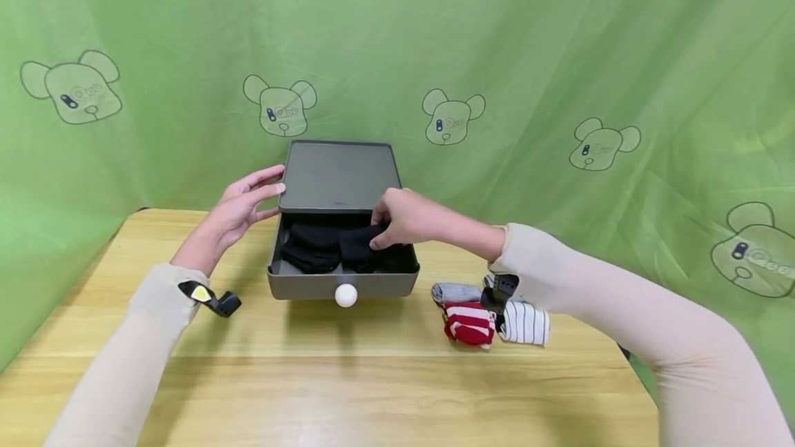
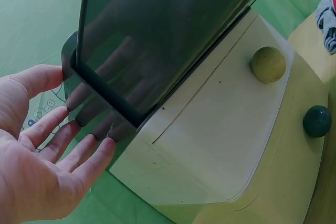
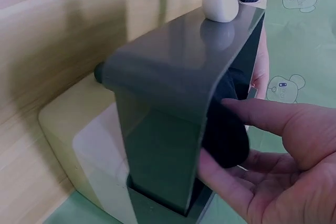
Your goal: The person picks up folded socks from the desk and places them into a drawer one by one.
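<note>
Bundle of black folded fabric (image 1: 357, 247) in grey rectangular drawer (image 1: 303, 287), three o'clock of second bundle (image 1: 310, 248), pinched in fingers of right hand (image 1: 408, 218); left hand (image 1: 241, 205), fingers apart, touching grey flat-topped box (image 1: 338, 174) at nine o'clock.

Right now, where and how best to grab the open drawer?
Likely by the white knob on the drawer, coming straight in from the near side and pinching it left and right. It is round, juts out from the middle of the front, and nothing covers it.
</note>
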`<control>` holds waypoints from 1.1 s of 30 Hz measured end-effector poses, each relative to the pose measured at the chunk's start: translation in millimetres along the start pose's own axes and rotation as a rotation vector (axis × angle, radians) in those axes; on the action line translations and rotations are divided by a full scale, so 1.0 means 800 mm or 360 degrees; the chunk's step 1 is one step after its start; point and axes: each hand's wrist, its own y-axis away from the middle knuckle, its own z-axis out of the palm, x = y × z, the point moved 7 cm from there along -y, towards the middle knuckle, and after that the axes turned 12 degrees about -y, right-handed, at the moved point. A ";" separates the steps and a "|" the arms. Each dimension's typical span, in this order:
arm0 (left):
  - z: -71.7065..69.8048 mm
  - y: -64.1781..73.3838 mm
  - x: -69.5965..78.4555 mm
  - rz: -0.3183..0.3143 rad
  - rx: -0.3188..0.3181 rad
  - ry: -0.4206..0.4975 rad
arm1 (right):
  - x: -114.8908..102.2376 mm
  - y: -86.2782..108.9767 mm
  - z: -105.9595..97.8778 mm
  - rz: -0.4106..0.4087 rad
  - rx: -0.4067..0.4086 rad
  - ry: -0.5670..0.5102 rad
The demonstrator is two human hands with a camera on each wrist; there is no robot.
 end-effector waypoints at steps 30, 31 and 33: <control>0.000 -0.001 0.001 0.0015 -0.0002 -0.0016 | -0.014 -0.010 0.013 -0.0174 0.0248 0.0511; 0.000 -0.001 0.001 0.0014 -0.0002 -0.0022 | -0.014 -0.009 0.013 -0.0178 0.0256 0.0519; 0.000 0.000 0.000 0.0011 -0.0003 -0.0026 | -0.013 -0.009 0.014 -0.0180 0.0274 0.0540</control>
